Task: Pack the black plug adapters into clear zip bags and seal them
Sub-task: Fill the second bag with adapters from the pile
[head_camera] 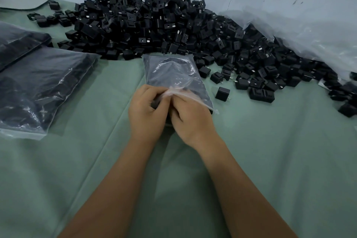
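At frame centre the left hand (147, 111) and right hand (190, 115) are pinching the mouth of the filled zip bag (173, 75) lying on the bench (270, 150). A skipped stretch of zip (the film is slippery) could be leaving it unsealed. Beyond, the adapter pile (164, 25) is waiting.

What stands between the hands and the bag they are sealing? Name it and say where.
Nothing visible does. The left hand and right hand both already pinch the zip edge of the filled clear zip bag on the green cloth. The loose adapter lies apart, to its right.
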Demonstrator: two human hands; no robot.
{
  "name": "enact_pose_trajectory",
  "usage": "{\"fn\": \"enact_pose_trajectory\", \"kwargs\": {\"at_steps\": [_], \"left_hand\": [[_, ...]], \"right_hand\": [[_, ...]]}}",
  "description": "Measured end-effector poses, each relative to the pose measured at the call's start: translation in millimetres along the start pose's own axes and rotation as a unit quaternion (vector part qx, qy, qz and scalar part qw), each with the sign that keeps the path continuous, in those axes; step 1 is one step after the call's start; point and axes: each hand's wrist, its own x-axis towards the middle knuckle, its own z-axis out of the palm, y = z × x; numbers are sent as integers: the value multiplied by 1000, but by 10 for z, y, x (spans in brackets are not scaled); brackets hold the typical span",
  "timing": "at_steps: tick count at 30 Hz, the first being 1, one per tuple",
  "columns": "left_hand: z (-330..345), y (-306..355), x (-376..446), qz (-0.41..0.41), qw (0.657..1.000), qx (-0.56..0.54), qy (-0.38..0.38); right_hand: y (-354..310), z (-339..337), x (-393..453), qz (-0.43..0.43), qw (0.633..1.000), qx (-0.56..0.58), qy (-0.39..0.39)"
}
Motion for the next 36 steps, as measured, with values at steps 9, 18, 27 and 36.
{"fn": "enact_pose_trajectory", "kwargs": {"at_steps": [9,18,27,36], "left_hand": [[-17,6,-1,-132,990,-49,-17],[-18,2,21,-181,981,-47,-43],[-16,-15,28,-184,980,-56,-45],[-9,-25,32,-185,980,-58,-46]], "right_hand": [[470,-164,-130,167,912,94,363],[841,-69,-135,309,945,-85,58],[760,-136,-180,367,904,-51,215],[793,-122,-185,398,896,24,193]]}}
